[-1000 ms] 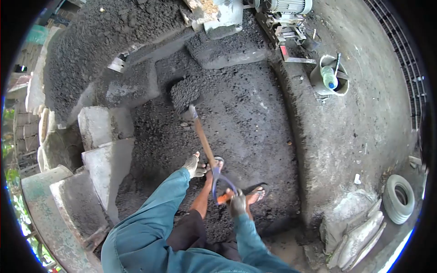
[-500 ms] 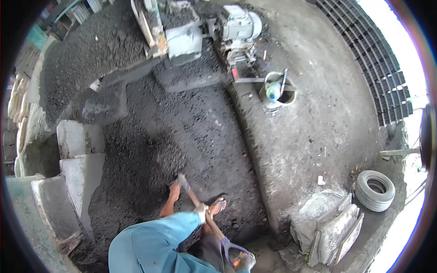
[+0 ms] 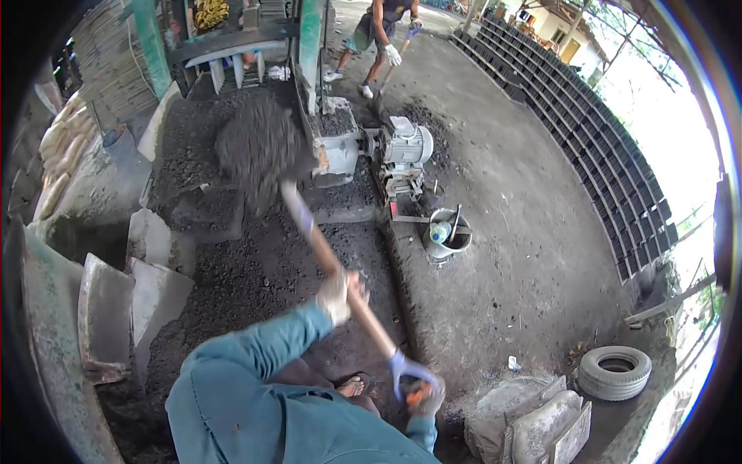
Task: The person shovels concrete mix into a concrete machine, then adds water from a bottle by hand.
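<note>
A shovel (image 3: 321, 247) with a wooden shaft slants up and to the left across the middle. Its blade is hidden under a motion-blurred load of dark, grainy material (image 3: 259, 147). Wrapped round the shaft is my left hand (image 3: 338, 297) in a pale glove. My right hand (image 3: 427, 396), gloved with some orange at the fingers, grips the purple handle at the shovel's lower end. Below the load, more dark material (image 3: 247, 271) covers the sunken floor. One sandalled foot (image 3: 354, 384) shows below the shaft.
A grey motor (image 3: 407, 145) stands right of the load, with a bucket (image 3: 448, 234) holding a bottle below it. Concrete slabs (image 3: 108, 309) lean at left. A person (image 3: 377, 35) with a shovel stands at the top. Tyres (image 3: 614, 373) and stacked sacks (image 3: 541, 417) lie lower right.
The shovel has swung up and forward from near my feet, carrying dark material. Both hands remain on it. The view has tilted up, bringing the other person into sight.
</note>
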Action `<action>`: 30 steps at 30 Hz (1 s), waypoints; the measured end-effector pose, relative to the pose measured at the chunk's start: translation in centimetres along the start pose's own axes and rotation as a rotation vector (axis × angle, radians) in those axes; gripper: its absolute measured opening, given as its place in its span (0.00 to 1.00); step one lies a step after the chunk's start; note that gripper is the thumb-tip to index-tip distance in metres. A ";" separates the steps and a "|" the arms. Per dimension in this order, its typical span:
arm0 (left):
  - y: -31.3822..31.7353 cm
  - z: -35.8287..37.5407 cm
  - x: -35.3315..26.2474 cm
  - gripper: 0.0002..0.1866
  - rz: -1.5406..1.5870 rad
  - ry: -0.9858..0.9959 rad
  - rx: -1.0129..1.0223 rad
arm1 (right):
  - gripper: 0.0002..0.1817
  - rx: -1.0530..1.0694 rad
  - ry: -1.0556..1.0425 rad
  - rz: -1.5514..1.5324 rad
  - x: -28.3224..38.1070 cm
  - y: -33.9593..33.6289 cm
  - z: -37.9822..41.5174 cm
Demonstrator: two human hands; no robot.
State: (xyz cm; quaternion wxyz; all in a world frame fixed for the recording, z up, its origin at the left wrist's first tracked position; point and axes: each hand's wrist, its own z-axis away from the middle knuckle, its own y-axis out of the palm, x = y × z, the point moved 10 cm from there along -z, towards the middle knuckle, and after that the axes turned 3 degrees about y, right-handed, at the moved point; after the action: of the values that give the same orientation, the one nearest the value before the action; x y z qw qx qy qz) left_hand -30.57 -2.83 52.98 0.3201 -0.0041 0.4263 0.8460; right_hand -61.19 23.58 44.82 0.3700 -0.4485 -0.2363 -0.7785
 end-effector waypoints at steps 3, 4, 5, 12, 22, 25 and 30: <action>11.5 1.0 -11.4 0.10 -0.044 0.119 0.312 | 0.09 -0.030 -0.580 -0.175 18.6 11.8 3.7; 13.8 1.1 -14.7 0.11 -0.010 0.195 0.403 | 0.11 -0.093 -0.805 0.057 22.4 14.1 5.0; 14.9 1.0 -17.8 0.10 -0.004 0.247 0.435 | 0.13 -0.149 -1.026 0.299 25.3 16.7 6.6; 4.2 -3.0 -27.1 0.10 0.001 0.443 0.252 | 0.08 0.388 -1.485 1.072 19.2 35.2 13.8; -1.0 -0.3 -16.5 0.09 0.093 0.558 0.220 | 0.19 0.337 -0.942 1.210 10.0 20.3 -6.9; -5.6 -1.5 -10.0 0.09 0.264 0.504 0.054 | 0.25 0.159 -0.656 1.126 10.5 13.6 -14.1; -12.0 -1.7 -2.6 0.11 0.482 0.351 -0.276 | 0.31 0.233 -0.055 1.043 4.5 3.3 -24.0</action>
State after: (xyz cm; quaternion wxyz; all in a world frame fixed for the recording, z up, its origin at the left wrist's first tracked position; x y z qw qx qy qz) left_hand -22.42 -0.29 44.01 0.0287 -0.0924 0.3449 0.9337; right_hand -72.65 3.13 37.22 0.7487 -0.4827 -0.0766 -0.4478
